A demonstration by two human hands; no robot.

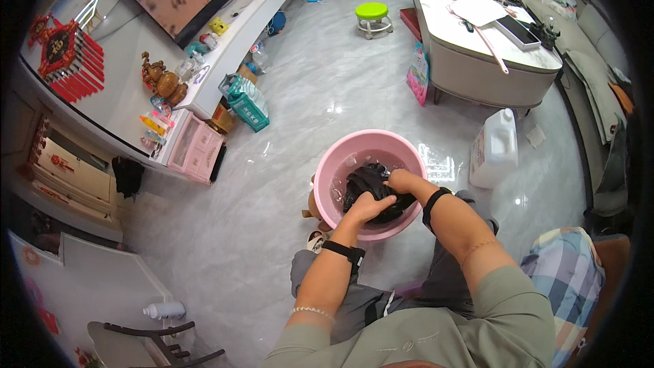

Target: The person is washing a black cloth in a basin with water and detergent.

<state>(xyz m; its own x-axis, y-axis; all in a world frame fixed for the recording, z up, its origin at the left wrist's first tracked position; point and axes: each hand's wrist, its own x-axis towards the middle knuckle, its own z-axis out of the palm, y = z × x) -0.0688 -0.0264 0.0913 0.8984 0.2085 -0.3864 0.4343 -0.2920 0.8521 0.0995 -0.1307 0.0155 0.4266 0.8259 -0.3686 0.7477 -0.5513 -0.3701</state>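
Before me a round pink plastic basin [329, 163] holds water and a wet, dark cloth garment [365, 180]. My left hand [369, 206] is at the near left side of the garment, thumb stretched across it and the other fingers hidden under or behind the cloth. My right hand [401, 181] is inside the basin at the garment's right side, its fingers curled on the dark fabric. Both hands grip the cloth, which is bunched between and around them. The basin rests on a support, of which a brown part [312, 207] shows at the left.
A translucent plastic jug [494, 148] stands on the tiled floor to the right. Farther off are a coffee table [490, 69], a green-topped stool [372, 11] and a teal bag [248, 102]. A pink drawer unit [196, 151] stands left. A checked cloth [562, 271] lies at my right.
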